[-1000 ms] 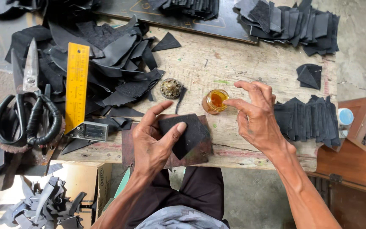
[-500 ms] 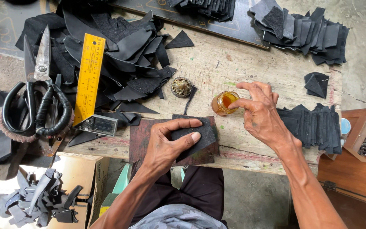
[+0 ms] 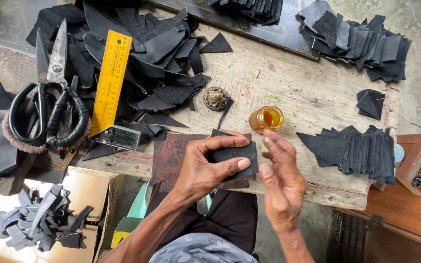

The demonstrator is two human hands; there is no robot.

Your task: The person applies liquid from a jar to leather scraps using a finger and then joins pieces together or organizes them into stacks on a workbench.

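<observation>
Down at the near edge of the wooden workbench, a black leather piece lies on a dark reddish board, pinched between the left hand's thumb and fingers. Just beside it the right hand hovers with loosely spread fingers, gripping nothing. A small glass jar of amber liquid stands just beyond, with its ornate round lid, a yellow ruler and big scissors further left.
</observation>
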